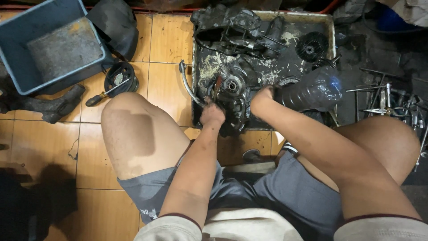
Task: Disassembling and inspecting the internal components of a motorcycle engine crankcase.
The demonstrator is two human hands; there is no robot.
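A greasy engine casing (232, 91) lies in a dirty metal tray (332, 27) on the tiled floor in front of me. My left hand (212, 114) is closed on a thin brush-like tool (217, 88) whose tip rests against the casing by its round bearing. My right hand (264, 99) grips the neck of a dark plastic bottle (312, 91), tipped on its side over the tray next to the casing. Both hands are black with grime.
More engine parts (232, 29) and a round gear-like part (310, 47) lie at the tray's back. A blue plastic tub (18, 67), a round black part (119, 78) and a screwdriver (99, 97) are at left. Several tools (392, 105) lie at right. A bent metal lever (187, 85) sticks out by the tray.
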